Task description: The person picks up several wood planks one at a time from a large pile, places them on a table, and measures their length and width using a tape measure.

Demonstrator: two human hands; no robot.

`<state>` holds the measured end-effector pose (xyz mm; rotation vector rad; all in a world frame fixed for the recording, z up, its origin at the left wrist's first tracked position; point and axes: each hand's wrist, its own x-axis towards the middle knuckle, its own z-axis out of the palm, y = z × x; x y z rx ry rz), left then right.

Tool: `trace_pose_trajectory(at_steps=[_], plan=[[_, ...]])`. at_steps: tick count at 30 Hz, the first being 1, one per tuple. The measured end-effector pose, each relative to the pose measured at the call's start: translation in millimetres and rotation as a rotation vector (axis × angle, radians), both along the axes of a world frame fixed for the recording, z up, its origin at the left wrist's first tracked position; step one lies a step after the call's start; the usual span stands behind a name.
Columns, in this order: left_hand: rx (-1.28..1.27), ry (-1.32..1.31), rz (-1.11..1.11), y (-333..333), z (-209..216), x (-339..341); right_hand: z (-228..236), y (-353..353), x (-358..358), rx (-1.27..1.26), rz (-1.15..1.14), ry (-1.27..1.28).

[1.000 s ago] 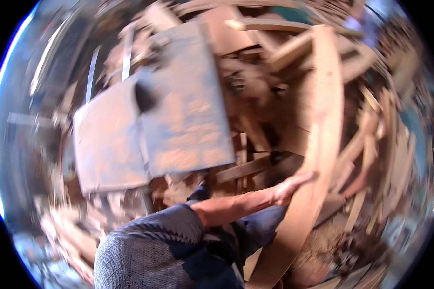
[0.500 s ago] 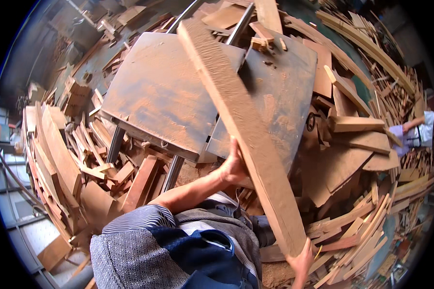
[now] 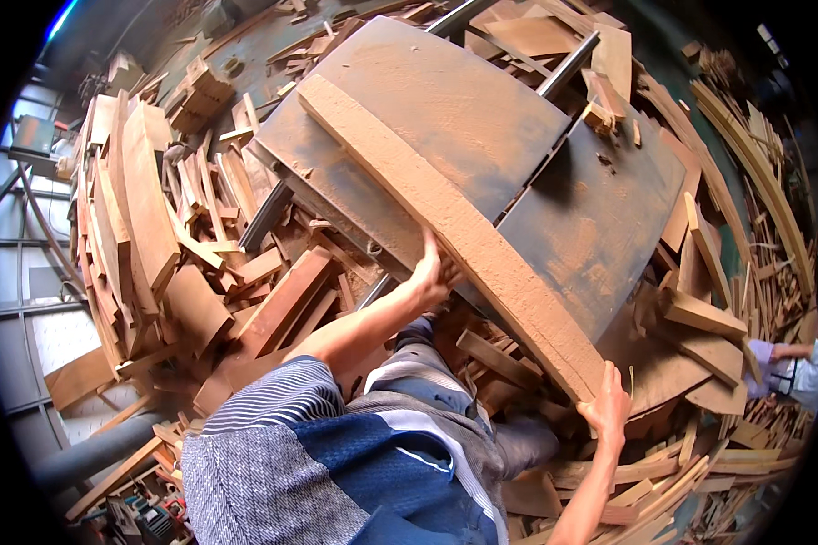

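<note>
Dusty table [image 3: 600,227]; left hand [image 3: 436,271] midway along plank [image 3: 454,225], right hand [image 3: 609,404] cupping end.

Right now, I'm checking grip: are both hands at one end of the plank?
No: the right hand is at one end of the plank, the left hand near its middle.

No lettering, label, number or sign can be read anywhere in the frame. The long plank [image 3: 454,227] slanting across the centre shows just grain and rough saw texture, and the 2 dusty metal panels [image 3: 445,113] in the upper middle and centre right show just sawdust and stains. Any markings on the greenish box [image 3: 33,134] at the upper left are too small to tell.
</note>
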<state>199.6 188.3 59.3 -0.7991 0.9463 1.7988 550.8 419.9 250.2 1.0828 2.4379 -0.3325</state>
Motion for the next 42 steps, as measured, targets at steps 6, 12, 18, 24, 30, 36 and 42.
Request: trace_pose_trajectory(at_steps=[6,12,18,24,30,36,42], plan=[[-0.184,0.428,-0.446,-36.4,52.2,42.0,-59.4,-17.9,14.4,0.192,0.053,0.091],[0.096,0.742,-1.062,5.5,99.7,61.7,-16.0,-49.4,-23.1,0.073,-0.312,0.538],[0.588,0.599,-1.491,43.0,127.3,115.2,-24.5,-122.6,-50.6,-0.906,-0.685,0.901],[0.699,0.795,-1.715,44.8,114.9,134.5,-41.5,-151.5,-28.6,-0.998,-0.814,0.824],[0.537,0.517,-1.366,38.0,116.3,124.8,-34.8,-141.8,-25.0,-1.035,-0.663,0.850],[0.051,0.671,-0.735,16.7,106.4,-25.0,-24.1,-120.4,67.9,-1.039,-0.778,0.640],[-0.312,0.862,-0.018,-132.6,44.0,-326.6,-24.5,-113.7,214.6,-0.937,-1.017,0.564]])
